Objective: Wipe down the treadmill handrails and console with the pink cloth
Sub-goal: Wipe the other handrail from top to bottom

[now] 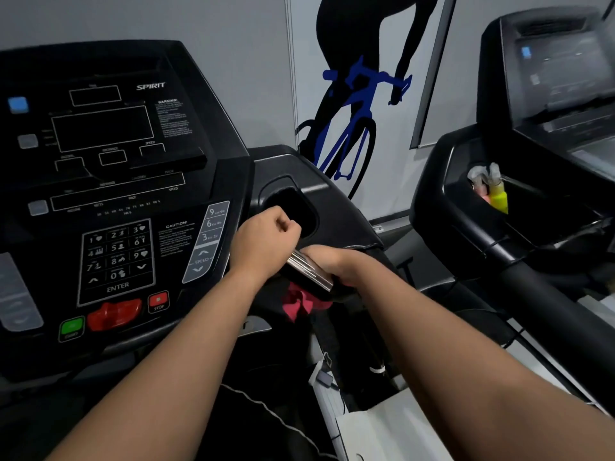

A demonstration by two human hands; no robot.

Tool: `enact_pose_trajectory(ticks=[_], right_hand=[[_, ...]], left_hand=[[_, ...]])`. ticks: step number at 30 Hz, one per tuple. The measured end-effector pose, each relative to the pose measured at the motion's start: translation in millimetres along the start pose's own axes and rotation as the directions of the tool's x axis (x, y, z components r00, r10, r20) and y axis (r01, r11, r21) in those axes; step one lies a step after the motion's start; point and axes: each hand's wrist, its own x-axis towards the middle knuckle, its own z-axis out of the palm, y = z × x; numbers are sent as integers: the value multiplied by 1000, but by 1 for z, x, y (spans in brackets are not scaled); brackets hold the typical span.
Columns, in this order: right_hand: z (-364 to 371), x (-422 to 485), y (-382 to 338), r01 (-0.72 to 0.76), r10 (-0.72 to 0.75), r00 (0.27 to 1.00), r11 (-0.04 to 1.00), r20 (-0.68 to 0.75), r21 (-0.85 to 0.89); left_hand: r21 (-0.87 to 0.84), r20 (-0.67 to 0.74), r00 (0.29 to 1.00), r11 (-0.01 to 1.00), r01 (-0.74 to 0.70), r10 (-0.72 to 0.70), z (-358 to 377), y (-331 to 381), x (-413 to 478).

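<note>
Showing the pink cloth [301, 301] hanging in a crumpled bunch just beneath the black handrail [309, 269], against its chrome sensor strip. Showing the black console [109, 181] standing tilted at left, screens dark, with its keypad, red safety key and green start button facing out.

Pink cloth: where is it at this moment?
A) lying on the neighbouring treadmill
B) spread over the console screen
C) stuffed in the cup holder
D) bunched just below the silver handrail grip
D: the pink cloth hangs bunched right under the silver grip that the right hand holds.
</note>
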Motion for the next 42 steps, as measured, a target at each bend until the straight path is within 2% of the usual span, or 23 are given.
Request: enact_pose_trajectory(ticks=[2, 5, 7, 9, 10, 12, 14, 16, 18, 22, 25, 29, 31, 34, 36, 37, 39, 40, 41, 42], right_hand=[[4, 1, -13, 18, -20, 999, 997, 27, 72], [14, 2, -38, 190, -166, 977, 962, -133, 197], [20, -1, -50, 261, -215, 958, 928, -189, 267], [26, 7, -52, 312, -259, 928, 933, -268, 180], [30, 9, -51, 313, -271, 903, 946, -334, 78], [35, 7, -43, 252, -304, 824, 953, -478, -171], [44, -4, -29, 285, -384, 709, 923, -592, -257], [52, -11, -8, 335, -547, 544, 837, -636, -434], [52, -10, 17, 321, -589, 471, 808, -657, -494], [43, -5, 59, 334, -451, 457, 886, -767, -322], [43, -1, 61, 322, -354, 484, 922, -801, -213], [45, 0, 37, 106, -132, 562, 991, -816, -87], [50, -7, 27, 27, -138, 564, 989, -814, -148], [68, -23, 32, 101, -315, 522, 945, -792, -310], [63, -25, 45, 110, -377, 542, 918, -751, -381], [51, -23, 51, 51, -336, 591, 923, -733, -382], [21, -23, 55, -114, -165, 703, 934, -692, -338], [9, -25, 53, -177, -113, 728, 922, -676, -344], [-1, -27, 47, -207, -115, 725, 904, -679, -373], [-7, -28, 37, -196, -177, 691, 887, -701, -417]], left_hand=[[-20, 35, 999, 1000, 15, -14, -1, -2, 3], [-33, 12, 1000, 999, -23, 23, -1, -2, 5], [-53, -5, 1000, 998, -21, 21, -1, -2, 4], [-87, -4, 1000, 996, -7, 7, -2, -1, 3], [-111, 3, 1000, 994, -3, 4, -2, -2, 3], [-164, 22, 1000, 986, 1, 2, -3, -3, 3], [-197, 39, 999, 980, 10, -2, -4, -3, 2], [-207, 53, 999, 978, 17, -6, -4, -3, 3], [-213, 71, 997, 977, 15, 0, -4, -4, 4], [-274, 97, 995, 961, 29, -2, -5, -6, 4], [-334, 115, 993, 941, 53, -15, -4, -7, 6], [-343, 125, 992, 937, 73, -32, -3, -8, 8], [-320, 128, 991, 943, 89, -50, -2, -10, 9], [-276, 131, 989, 956, 99, -65, -2, -9, 8], [-217, 119, 990, 971, 103, -78, -4, -6, 5], [-193, 111, 990, 976, 102, -82, -5, -4, 3], [-168, 106, 991, 981, 97, -80, -7, -2, 0], [-163, 106, 991, 982, 96, -79, -7, -2, -1], [-162, 104, 992, 982, 94, -78, -7, -2, -2], [-164, 97, 992, 982, 92, -77, -7, -2, -3]])
